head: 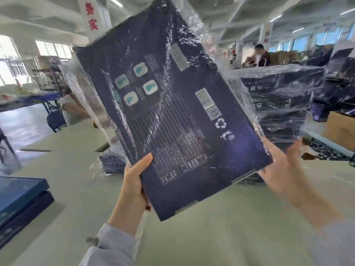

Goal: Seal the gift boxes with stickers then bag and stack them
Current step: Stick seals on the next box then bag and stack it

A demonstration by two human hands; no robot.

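1. Head view, centre: you hold the dark gift box (172, 116) up off the table (221, 237), tilted, its printed back facing you. It fills the middle of the picture and its 12 o'clock corner is cut off by the frame edge.
2. A clear bag (80, 89) wraps the box. Its loose film bulges at 9 o'clock and 2 o'clock, and glare on it washes out much of the fine print.
3. Your left hand (134, 191), at 7 o'clock, grips the box's lower left edge with the thumb laid on the face. The other fingers are hidden behind the box.
4. Your right hand (282, 169), at 4 o'clock, is blurred. Its fingers look spread and straight beside the box's lower right corner, but you cannot tell whether they touch it.
5. At 3 o'clock a stack of bagged boxes (278, 104) stands on the table, its left part hidden behind the held box.
6. At 8 o'clock, blue boxes (17, 200) lie cut off by the left edge.
7. Just under the held box, near 9 o'clock, a dark wrapped bundle (113, 164) peeks out, too hidden to identify.
8. At 9 o'clock a seated person (71, 106) shows dimly through the film.
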